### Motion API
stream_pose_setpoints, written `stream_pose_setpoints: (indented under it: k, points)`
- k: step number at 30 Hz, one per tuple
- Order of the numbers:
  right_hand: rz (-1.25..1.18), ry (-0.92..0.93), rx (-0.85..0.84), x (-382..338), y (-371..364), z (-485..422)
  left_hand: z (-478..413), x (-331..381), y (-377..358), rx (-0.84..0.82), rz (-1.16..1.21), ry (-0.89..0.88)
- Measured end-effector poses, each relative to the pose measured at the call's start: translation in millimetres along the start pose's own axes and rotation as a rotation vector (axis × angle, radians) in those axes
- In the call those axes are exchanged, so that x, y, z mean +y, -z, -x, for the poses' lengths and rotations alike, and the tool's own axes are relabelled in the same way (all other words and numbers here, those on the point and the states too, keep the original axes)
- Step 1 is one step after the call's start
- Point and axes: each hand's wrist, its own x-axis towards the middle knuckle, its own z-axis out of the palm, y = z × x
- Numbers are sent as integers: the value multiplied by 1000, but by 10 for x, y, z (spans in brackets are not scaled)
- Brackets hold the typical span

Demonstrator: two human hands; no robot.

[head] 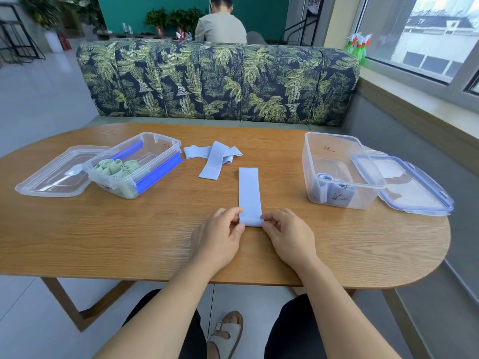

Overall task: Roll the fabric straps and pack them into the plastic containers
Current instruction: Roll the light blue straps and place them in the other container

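A light blue fabric strap [249,193] lies flat on the wooden table [155,229], running away from me. Its near end is folded over into a small first turn. My left hand [220,234] pinches that turn at its left edge, and my right hand [287,234] pinches it at the right edge. A loose pile of blue straps [212,156] lies further back. The clear container on the left [155,151] holds rolled green straps [116,168]. Rolled blue straps [334,191] sit inside the clear container on the right [337,161].
An open lid [51,177] lies left of the left container, and a blue-rimmed lid [414,187] lies right of the right one. A leaf-patterned sofa [217,81] stands behind the table. A person sits beyond it, facing away. A window ledge runs along the right.
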Motion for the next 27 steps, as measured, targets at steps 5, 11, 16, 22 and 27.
stream_pose_setpoints:
  k: [5, 11, 16, 22, 27]
  points:
    - [52, 5, -4, -19, -12, -26, -11, 24, 7, 12, -14, 17]
    - [65, 19, -3, -62, 3, 8, -40, 53, -16, 31, -48, 43]
    - [86, 26, -21, -98, 39, 104, 35, 90, 18, 25, -58, 34]
    - [90, 66, -57, -80, 125, 399, 370, 70, 84, -15, -45, -20]
    - [89, 91, -47, -58, 147, 671, 667, 75, 105, -21, -45, -43]
